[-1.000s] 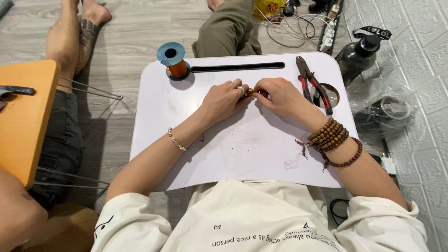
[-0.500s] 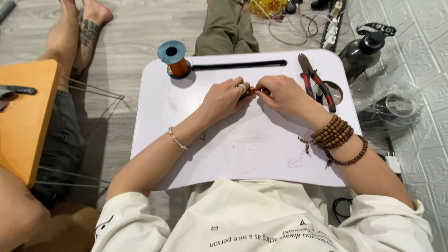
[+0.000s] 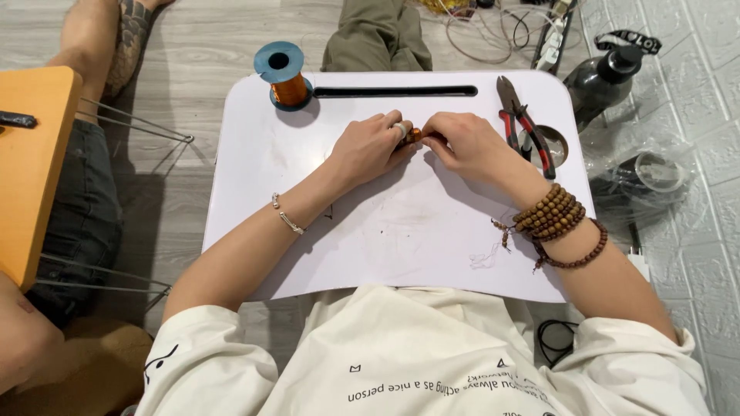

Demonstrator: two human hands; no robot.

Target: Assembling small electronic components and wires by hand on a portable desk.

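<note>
My left hand (image 3: pixel 371 146) and my right hand (image 3: pixel 468 144) meet over the middle of a white lap table (image 3: pixel 385 231). Between their fingertips is a small copper-coloured wound piece (image 3: pixel 415 135), pinched from both sides. A ring shows on a finger of my left hand. My left wrist wears a thin silver bracelet (image 3: pixel 287 219); my right wrist wears wraps of brown wooden beads (image 3: pixel 556 216). What the fingers do to the small piece is hidden by the hands.
A blue spool of copper wire (image 3: pixel 282 75) stands at the table's far left corner, beside a long slot (image 3: pixel 395 92). Red-handled pliers (image 3: pixel 522 123) lie at the far right by a round hole. An orange table (image 3: pixel 31 162) and another person's legs are at left. A dark spray bottle (image 3: pixel 609 73) stands right.
Both hands stay together on the small copper piece; the view has shifted slightly, and the fingers have adjusted only a little.
</note>
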